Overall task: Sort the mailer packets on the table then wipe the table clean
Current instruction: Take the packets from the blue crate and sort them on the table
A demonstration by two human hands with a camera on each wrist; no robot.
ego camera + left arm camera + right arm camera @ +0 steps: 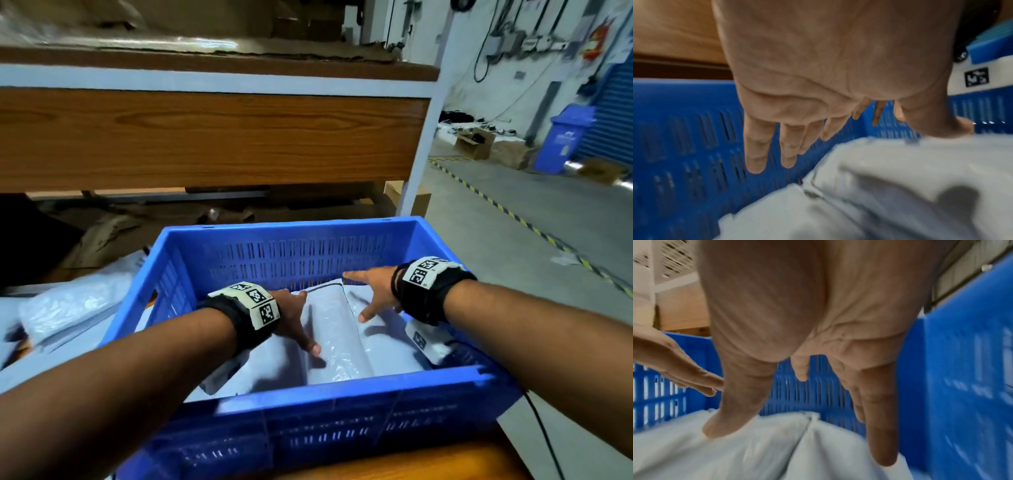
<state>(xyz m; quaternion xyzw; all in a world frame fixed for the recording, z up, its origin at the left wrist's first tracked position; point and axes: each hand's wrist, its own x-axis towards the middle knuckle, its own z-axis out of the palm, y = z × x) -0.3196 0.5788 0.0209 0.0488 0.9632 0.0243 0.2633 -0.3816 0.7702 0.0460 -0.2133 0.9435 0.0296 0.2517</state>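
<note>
Several grey mailer packets (pixel 339 346) lie in a blue slotted crate (pixel 342 387). Both my hands are down inside it. My left hand (pixel 301 322) is spread flat over the packets, thumb tip touching the top one. My right hand (pixel 371 291) hovers open over the far right packets, its fingers pointing left and its thumb down on the plastic. In the left wrist view the left hand (pixel 828 105) has straight fingers above the packets (pixel 900 186). The right wrist view shows the right hand (pixel 807 345) with fingers spread, its thumb resting on a packet (pixel 766 451). Neither hand grips anything.
More grey packets (pixel 68 308) are heaped outside the crate on the left. The crate stands on a wooden table (pixel 428 462). A wooden shelf unit (pixel 205 137) rises just beyond. On the floor to the right are a blue bin (pixel 565 140) and cardboard boxes (pixel 474 142). A black cable (pixel 544 438) hangs by the crate.
</note>
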